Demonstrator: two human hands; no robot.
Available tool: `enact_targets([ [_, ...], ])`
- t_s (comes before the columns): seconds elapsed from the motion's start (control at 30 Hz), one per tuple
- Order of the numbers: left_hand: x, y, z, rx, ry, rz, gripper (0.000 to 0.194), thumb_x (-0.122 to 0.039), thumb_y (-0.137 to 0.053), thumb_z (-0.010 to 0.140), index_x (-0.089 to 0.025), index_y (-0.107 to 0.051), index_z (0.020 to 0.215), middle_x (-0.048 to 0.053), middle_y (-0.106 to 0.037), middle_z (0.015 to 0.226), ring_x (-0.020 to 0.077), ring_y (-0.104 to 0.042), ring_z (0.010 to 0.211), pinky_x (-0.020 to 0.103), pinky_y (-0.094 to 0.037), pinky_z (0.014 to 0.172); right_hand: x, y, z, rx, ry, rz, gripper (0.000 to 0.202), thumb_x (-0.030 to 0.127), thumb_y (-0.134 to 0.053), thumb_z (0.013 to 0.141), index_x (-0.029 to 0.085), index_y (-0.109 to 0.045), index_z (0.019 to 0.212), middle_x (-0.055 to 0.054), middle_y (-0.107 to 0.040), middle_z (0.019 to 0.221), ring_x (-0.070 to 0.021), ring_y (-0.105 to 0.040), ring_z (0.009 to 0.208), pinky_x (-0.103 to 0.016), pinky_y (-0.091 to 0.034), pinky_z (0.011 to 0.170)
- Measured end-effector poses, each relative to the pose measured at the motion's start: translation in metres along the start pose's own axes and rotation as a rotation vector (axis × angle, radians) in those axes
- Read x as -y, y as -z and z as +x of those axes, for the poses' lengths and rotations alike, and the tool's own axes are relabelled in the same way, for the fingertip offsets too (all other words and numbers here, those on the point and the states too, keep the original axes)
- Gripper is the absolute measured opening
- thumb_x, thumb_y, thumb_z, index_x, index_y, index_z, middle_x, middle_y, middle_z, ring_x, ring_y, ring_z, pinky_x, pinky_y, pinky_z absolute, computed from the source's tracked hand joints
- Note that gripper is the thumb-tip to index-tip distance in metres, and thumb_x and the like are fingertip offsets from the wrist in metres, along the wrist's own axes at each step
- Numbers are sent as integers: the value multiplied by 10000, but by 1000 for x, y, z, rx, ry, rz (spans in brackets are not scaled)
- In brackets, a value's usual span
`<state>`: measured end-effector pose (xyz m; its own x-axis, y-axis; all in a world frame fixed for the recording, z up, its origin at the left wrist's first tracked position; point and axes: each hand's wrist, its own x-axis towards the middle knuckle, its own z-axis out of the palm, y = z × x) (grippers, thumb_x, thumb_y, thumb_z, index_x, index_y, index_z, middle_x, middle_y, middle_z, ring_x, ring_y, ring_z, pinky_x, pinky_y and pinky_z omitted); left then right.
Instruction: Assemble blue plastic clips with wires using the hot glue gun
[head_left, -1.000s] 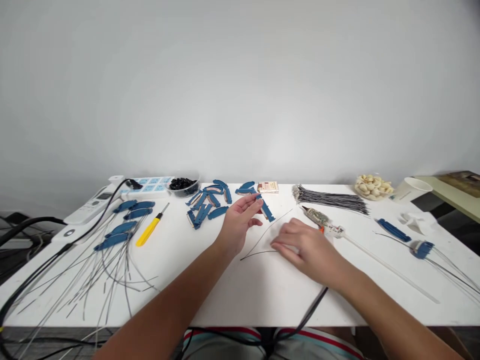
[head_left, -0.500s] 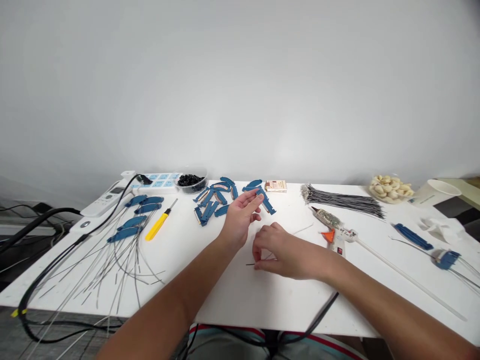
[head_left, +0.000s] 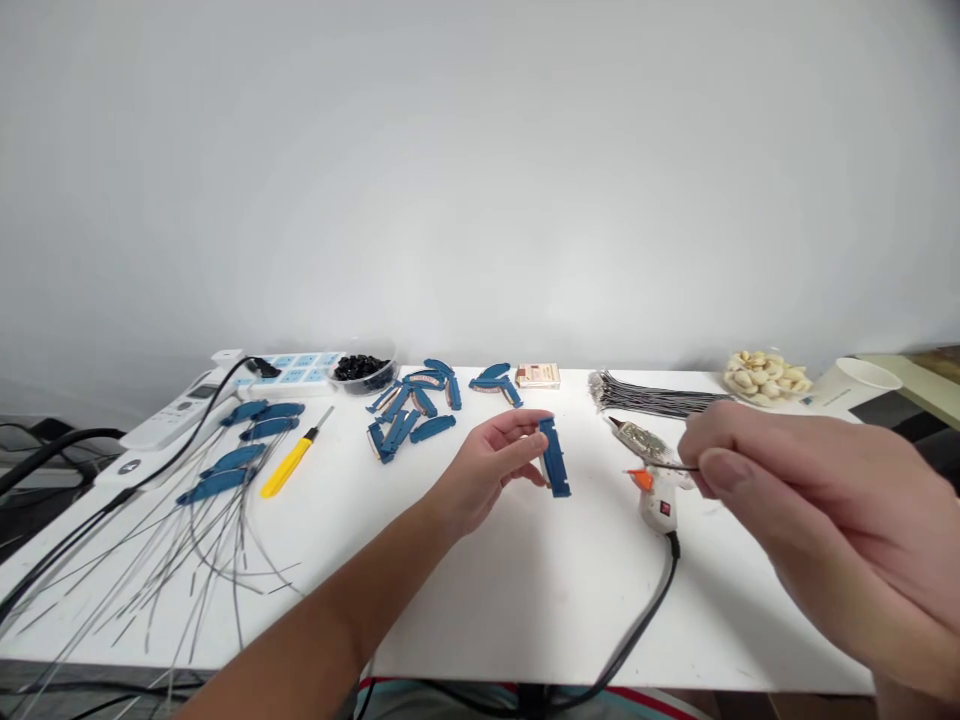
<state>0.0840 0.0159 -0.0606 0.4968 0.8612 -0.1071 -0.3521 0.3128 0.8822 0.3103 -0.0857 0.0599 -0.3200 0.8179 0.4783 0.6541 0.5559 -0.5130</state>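
Note:
My left hand (head_left: 491, 465) is closed in a pinch on a narrow blue plastic piece (head_left: 555, 458), held upright above the middle of the table. Pale edging shows along the piece's near side. Raised at the right, close to the camera, my right hand (head_left: 817, 520) pinches a thin dark wire (head_left: 671, 465) between thumb and finger. Only a short end of that wire sticks out to the left; the rest is hidden. Behind the wire lies a glue gun (head_left: 660, 505) with an orange trigger.
More blue pieces (head_left: 394, 432) lie at the back, beside a tub of black parts (head_left: 364, 370) and a small box (head_left: 538, 375). Left are wired blue pieces (head_left: 214, 487), a yellow-handled screwdriver (head_left: 289, 468) and a power strip (head_left: 292, 370). A wire bundle (head_left: 652, 397) and paper cup (head_left: 855, 385) stand right.
My right hand has moved up and right, from low beside the left hand to near the camera, with the wire. My left hand has come down slightly, and its blue piece now shows fully.

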Motion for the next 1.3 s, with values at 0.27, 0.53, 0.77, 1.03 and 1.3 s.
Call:
enact_targets([
  [0.27,2,-6,-8,255,36,-147,345,-367,-897,836,-217,-798,1129,30,-716,902,98,-675,587,191,-589,496,-48,-71,1,-139,-20,223,210,182,-545,1046,223,-579,842,85,-434,581,-79,-387,499,-234,-302,496],
  [0.53,-2,-10,-10,219,43,-121,336,-307,-953,764,-210,-814,1054,27,-723,861,120,-697,678,197,-613,572,-56,-90,-9,-179,-87,282,205,162,-571,1015,223,-624,827,77,-437,588,-80,-408,492,-229,-321,479],
  [0.77,-3,-11,-13,207,78,-94,359,-251,-968,738,-203,-810,1056,32,-749,828,121,-699,661,234,-631,630,-54,-89,-12,-182,-45,310,204,130,-555,994,225,-593,817,56,-512,605,-81,-404,484,-229,-305,444],
  [1.03,-2,-11,-15,184,77,-55,386,-200,-977,708,-174,-786,1043,42,-758,816,136,-709,683,219,-625,600,-58,-90,-14,-169,-21,324,178,130,-557,1005,234,-606,869,9,-699,735,-115,-642,617,-236,-454,533],
  [1.3,-5,-10,-18,207,-35,55,364,-71,-924,740,-210,-804,1055,12,-747,882,94,-700,720,162,-558,642,-56,-87,-11,-159,18,273,181,107,-582,972,237,-586,846,17,-714,721,-118,-661,599,-237,-495,538],
])
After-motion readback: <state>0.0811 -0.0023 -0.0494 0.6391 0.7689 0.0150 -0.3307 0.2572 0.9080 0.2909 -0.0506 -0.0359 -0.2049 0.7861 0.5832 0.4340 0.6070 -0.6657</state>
